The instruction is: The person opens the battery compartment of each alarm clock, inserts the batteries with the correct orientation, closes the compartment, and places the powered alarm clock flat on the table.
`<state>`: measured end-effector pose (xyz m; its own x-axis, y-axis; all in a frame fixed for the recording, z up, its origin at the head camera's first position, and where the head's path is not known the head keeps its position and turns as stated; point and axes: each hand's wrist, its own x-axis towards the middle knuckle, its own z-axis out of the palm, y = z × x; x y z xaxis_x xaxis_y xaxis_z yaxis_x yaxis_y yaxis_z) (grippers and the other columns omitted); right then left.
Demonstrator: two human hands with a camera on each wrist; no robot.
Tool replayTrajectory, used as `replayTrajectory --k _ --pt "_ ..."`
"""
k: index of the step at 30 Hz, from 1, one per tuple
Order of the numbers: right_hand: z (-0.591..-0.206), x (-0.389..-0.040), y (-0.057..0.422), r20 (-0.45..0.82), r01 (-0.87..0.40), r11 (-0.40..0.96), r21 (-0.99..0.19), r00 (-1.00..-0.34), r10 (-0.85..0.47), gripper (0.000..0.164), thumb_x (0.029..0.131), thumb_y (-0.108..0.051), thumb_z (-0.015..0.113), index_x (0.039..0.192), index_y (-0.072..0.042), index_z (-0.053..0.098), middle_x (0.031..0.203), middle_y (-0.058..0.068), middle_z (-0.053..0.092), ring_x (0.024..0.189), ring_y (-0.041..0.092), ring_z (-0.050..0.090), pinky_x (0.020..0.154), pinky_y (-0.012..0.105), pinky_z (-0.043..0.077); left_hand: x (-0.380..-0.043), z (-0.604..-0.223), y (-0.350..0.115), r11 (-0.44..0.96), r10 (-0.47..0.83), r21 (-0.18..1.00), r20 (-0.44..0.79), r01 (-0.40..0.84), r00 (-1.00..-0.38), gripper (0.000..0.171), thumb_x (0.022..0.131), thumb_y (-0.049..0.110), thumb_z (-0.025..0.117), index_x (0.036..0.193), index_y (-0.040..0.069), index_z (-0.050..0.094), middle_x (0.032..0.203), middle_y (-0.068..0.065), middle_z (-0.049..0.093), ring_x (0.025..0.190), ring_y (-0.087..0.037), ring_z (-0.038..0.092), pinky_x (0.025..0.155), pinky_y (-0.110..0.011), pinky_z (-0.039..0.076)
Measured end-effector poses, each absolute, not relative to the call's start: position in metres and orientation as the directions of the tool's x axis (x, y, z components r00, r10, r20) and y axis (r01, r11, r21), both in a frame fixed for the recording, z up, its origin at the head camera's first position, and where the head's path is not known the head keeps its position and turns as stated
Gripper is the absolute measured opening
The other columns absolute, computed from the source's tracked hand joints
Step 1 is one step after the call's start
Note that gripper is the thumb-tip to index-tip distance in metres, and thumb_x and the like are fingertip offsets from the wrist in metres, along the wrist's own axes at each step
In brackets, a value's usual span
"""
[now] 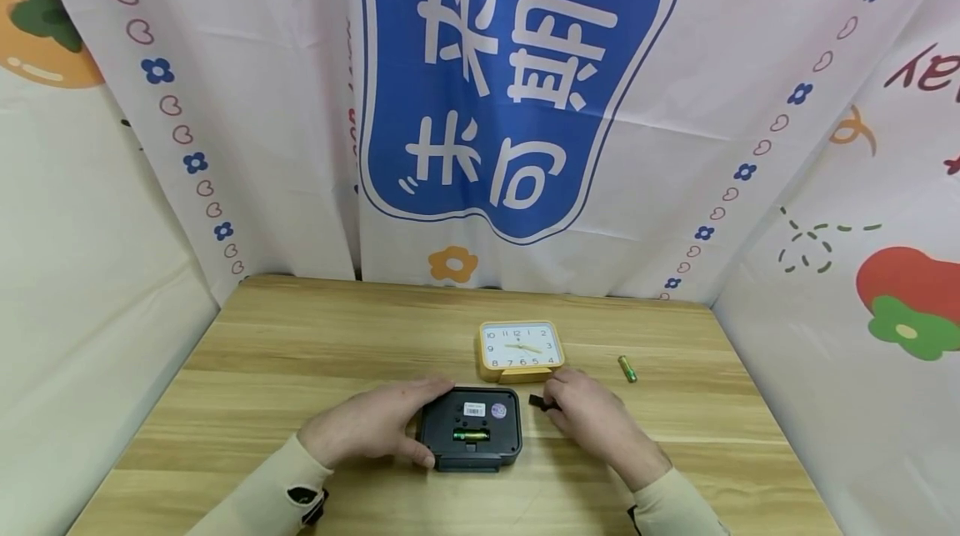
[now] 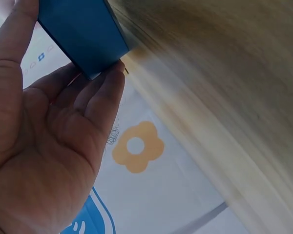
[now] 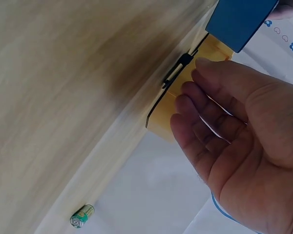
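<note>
A dark clock (image 1: 491, 457) lies face down, its back up, with one green battery (image 1: 471, 435) in the back's slot. My left hand (image 1: 375, 423) holds it by the left side, thumb at the near corner and fingers at the far edge; its casing (image 2: 83, 34) looks blue in the left wrist view. To its right is a small black battery cover (image 1: 537, 401). My right hand (image 1: 592, 415) is at the cover, fingers loosely bent. In the right wrist view, the thumb tip overlaps one end of the cover (image 3: 178, 70).
Behind the dark clock stands a yellow clock (image 1: 521, 346) with a white dial, close to my right fingertips. A loose green battery (image 1: 627, 368) lies on the wooden table (image 1: 337, 328) at the right. Printed cloth (image 1: 285, 144) hangs beyond the table's back edge.
</note>
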<state>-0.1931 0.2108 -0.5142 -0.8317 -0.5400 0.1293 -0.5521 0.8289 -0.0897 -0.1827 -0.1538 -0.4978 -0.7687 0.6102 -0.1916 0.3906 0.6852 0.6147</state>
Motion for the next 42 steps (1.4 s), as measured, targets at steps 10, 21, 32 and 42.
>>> replayTrajectory --k 10,21,32,42 --pt "-0.5202 -0.1958 0.2080 0.074 -0.513 0.855 -0.077 -0.858 -0.509 0.023 0.095 -0.014 0.098 0.091 -0.017 0.075 0.095 -0.003 0.071 0.085 0.011 0.063 0.073 0.029 0.062 -0.1825 -0.4993 -0.1529 0.691 0.603 0.610 -0.190 0.388 -0.775 0.112 0.083 0.040 0.108 0.176 0.012 0.053 0.182 -0.017 0.054 0.166 -0.043 0.057 0.138 -0.065 0.047" --pt "-0.5232 -0.1968 0.2063 0.060 -0.501 0.864 -0.057 -0.865 -0.498 0.024 0.095 -0.013 0.096 0.088 -0.016 0.074 0.091 -0.004 0.069 0.081 0.010 0.061 0.069 0.026 0.059 -0.1823 -0.5006 -0.1533 0.700 0.602 0.589 -0.182 0.404 -0.778 0.111 0.083 0.042 0.108 0.176 0.012 0.054 0.181 -0.018 0.056 0.165 -0.043 0.059 0.137 -0.065 0.049" --pt "-0.5220 -0.1981 0.2049 0.094 -0.534 0.845 -0.028 -0.843 -0.530 0.018 0.098 -0.010 0.093 0.091 -0.015 0.076 0.092 -0.003 0.072 0.085 0.012 0.065 0.072 0.027 0.062 -0.1852 -0.5005 -0.1587 0.706 0.597 0.580 -0.178 0.406 -0.783 0.110 0.085 0.044 0.107 0.175 0.009 0.054 0.181 -0.018 0.055 0.166 -0.043 0.058 0.137 -0.064 0.049" --pt "-0.5139 -0.1964 0.2032 0.189 -0.576 0.817 -0.002 -0.803 -0.566 0.020 0.099 -0.013 0.093 0.091 -0.016 0.075 0.088 -0.006 0.068 0.084 0.010 0.062 0.070 0.025 0.059 -0.1891 -0.5037 -0.1623 0.705 0.581 0.583 -0.148 0.404 -0.800 0.112 0.085 0.046 0.107 0.174 0.004 0.054 0.179 -0.021 0.057 0.165 -0.045 0.058 0.137 -0.065 0.048"
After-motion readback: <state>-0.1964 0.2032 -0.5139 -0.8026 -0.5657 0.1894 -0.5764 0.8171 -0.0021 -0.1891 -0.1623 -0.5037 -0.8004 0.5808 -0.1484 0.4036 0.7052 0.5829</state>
